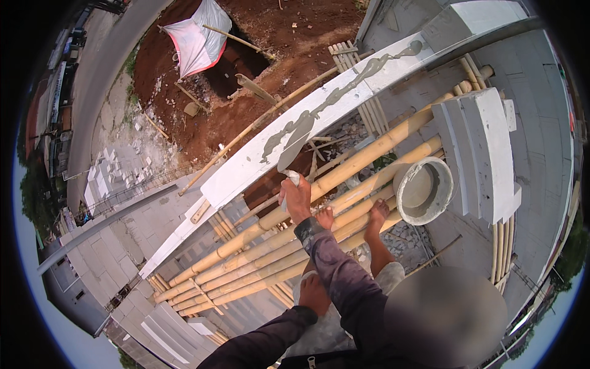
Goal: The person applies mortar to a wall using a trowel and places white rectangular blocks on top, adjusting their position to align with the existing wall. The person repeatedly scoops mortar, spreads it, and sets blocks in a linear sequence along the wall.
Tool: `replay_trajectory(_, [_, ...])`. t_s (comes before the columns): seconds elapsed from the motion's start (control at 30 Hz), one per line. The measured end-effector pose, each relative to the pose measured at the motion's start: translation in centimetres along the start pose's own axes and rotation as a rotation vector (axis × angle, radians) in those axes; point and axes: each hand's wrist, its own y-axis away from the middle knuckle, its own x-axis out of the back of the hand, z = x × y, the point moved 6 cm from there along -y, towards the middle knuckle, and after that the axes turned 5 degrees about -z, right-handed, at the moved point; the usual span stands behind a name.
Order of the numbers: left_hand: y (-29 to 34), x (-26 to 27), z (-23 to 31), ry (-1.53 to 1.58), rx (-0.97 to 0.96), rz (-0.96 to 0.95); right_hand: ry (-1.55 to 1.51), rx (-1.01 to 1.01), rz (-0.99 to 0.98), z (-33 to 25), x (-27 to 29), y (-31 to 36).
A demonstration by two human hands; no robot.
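Observation:
My right hand (297, 198) is closed around the pale handle of a trowel (297, 142). The mortar-smeared blade lies over the top of a white block wall (236, 177), at the lower part of an uneven grey mortar strip (344, 91) that runs up to the right. Close to my left knee is my left hand (314, 295), apparently resting on the leg; its fingers are mostly hidden. A round bucket (452, 187) with grey mortar inside stands to the right of my feet, on the bamboo poles.
Bare feet stand on several bamboo poles (362, 161) laid as a scaffold, with rubble below. White blocks (491, 147) are stacked at the right. Beyond the wall are red soil, a pit and a white-and-red tarp (198, 40). More block walls stand on both sides.

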Motion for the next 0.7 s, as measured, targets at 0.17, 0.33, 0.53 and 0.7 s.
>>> replay_trajectory(0.17, [-1.6,0.0,-0.7,-0.233,-0.097,-0.019,-0.038,0.126,0.152,-4.4,11.2,2.8])
replay_trajectory(0.33, [-2.9,1.4,0.5,-0.247,-0.157,0.032,0.142,0.195,0.530,-7.3,28.5,7.9])
replay_trajectory(0.53, [-3.6,1.0,3.1,-0.259,-0.188,0.002,1.094,-0.214,0.857,-7.7,44.5,9.0])
replay_trajectory(0.7, [-3.5,-0.6,3.5,-0.265,-0.157,-0.040,1.162,-0.322,0.985,-5.2,49.8,2.6])
